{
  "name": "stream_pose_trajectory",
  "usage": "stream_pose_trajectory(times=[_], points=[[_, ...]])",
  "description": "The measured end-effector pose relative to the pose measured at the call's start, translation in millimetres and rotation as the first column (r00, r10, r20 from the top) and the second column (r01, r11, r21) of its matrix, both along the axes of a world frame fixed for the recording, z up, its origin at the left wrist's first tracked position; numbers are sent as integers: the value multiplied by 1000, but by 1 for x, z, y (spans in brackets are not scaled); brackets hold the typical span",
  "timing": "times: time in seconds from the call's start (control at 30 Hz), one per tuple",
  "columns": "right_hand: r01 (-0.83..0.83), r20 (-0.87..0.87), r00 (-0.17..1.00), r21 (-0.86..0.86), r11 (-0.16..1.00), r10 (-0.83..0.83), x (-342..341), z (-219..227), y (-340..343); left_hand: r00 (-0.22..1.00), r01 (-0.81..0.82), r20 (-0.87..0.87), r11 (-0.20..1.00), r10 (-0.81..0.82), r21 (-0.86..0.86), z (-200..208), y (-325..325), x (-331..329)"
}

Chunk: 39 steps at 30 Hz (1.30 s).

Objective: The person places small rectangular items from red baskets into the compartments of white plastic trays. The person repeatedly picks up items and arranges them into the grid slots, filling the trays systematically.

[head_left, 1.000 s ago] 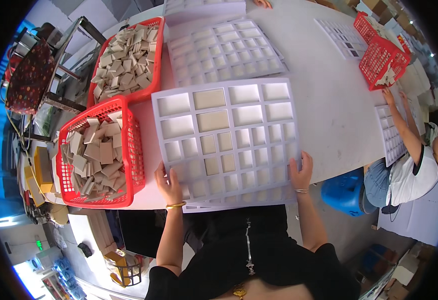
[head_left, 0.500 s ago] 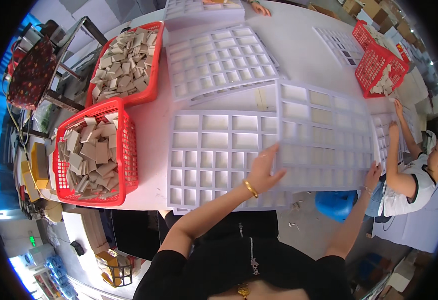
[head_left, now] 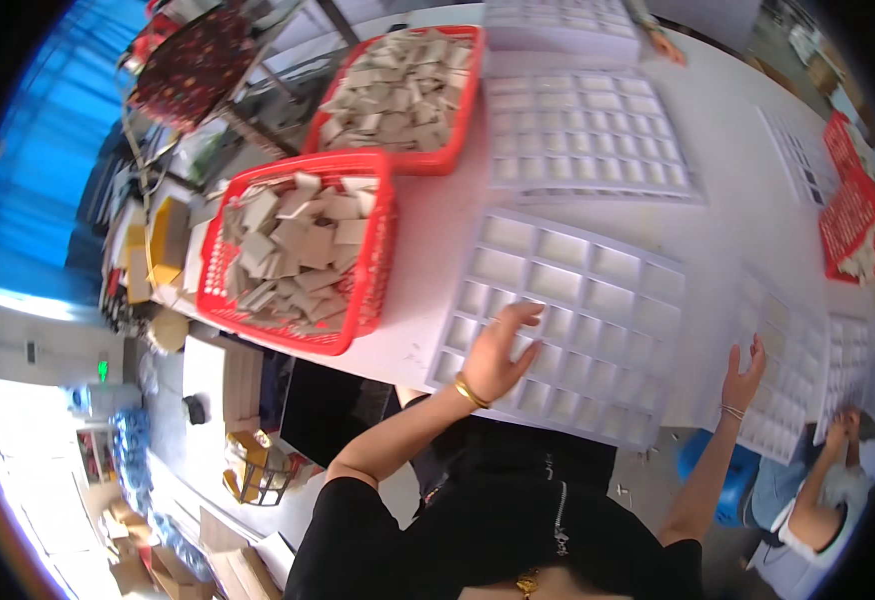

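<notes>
A white compartment tray [head_left: 610, 290] lies at the table's front edge, its cells pale and shallow, set at a slant. My left hand [head_left: 498, 352], a gold bangle on its wrist, is over the tray's left part with fingers apart and nothing held; whether it touches the tray I cannot tell. To the right lies another white compartment tray [head_left: 780, 318], partly past the table's front edge. My right hand [head_left: 745, 375] is at that tray's left side, fingers stretched out and apart, not gripping it.
Two red plastic baskets [head_left: 386, 250] of flat, pale grey-beige pieces stand at left. More stacked trays [head_left: 598, 130] lie farther back. A co-worker [head_left: 818, 510] handles a tray at far right, near red baskets [head_left: 848, 225]. Another person's hand [head_left: 669, 47] shows at the back.
The upper tray has moved right, off the front tray, and my right hand has let go of it. My left hand has come away from its edge. The whole view has swung left.
</notes>
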State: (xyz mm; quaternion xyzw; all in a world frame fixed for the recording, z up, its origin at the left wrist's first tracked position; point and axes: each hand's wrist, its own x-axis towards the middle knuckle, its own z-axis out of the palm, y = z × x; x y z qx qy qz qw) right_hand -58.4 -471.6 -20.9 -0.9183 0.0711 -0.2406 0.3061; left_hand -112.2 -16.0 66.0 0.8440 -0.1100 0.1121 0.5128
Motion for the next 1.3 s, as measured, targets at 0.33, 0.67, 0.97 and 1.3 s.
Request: stream_pose_trajectory(times=[0.33, 0.67, 0.97, 1.3], points=[[-368, 1, 929, 104, 924, 370, 30, 54, 135, 687, -700, 252, 528, 682, 480, 15, 311, 28], [-368, -5, 928, 122, 922, 371, 14, 73, 140, 335, -258, -152, 246, 930, 934, -28, 351, 77], [-385, -14, 920, 144, 912, 391, 12, 65, 148, 322, -646, -135, 322, 937, 693, -57, 375, 83], [-411, 19, 911, 107, 906, 411, 3, 73, 154, 487, -509, -133, 404, 863, 760, -55, 371, 89]])
